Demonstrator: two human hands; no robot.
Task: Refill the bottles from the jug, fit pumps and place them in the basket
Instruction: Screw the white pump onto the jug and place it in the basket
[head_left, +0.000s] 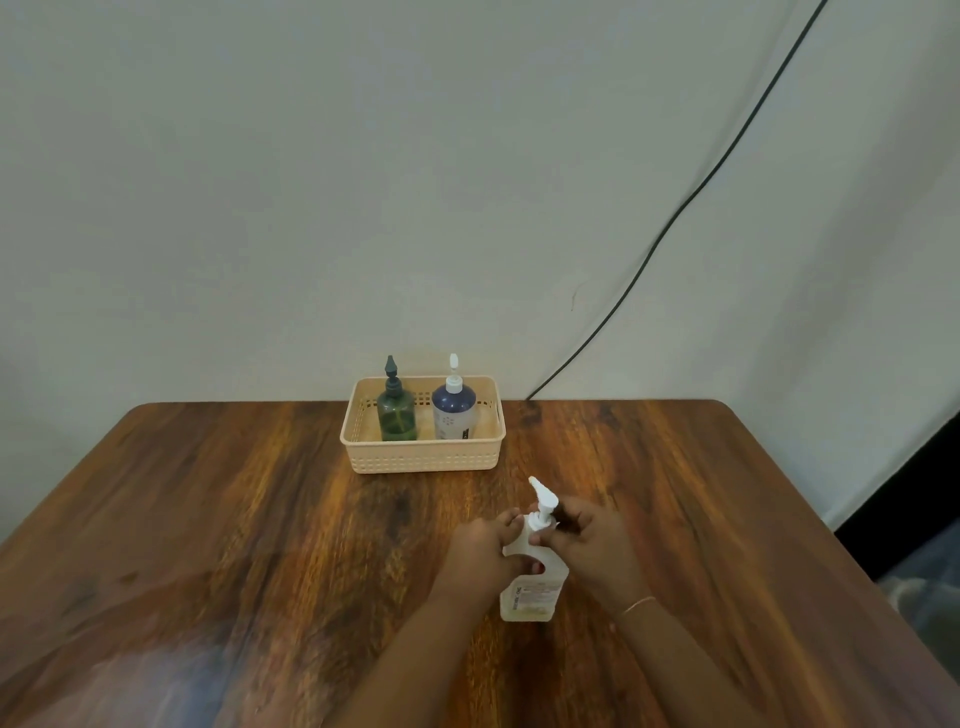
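A clear bottle (530, 597) with a white label stands on the wooden table near me. My left hand (480, 551) grips its shoulder. My right hand (587, 540) is closed around the collar of its white pump (543, 499), whose nozzle points up and away. At the table's far edge sits a beige basket (423, 457). Inside it stand a green bottle (397, 413) with a dark pump and a blue-and-white bottle (454, 413) with a white pump. No jug is in view.
The wooden table (234, 519) spreads wide to the left and right of my hands. A black cable (675, 218) runs down the pale wall to the table's back edge. The floor drops away past the right edge.
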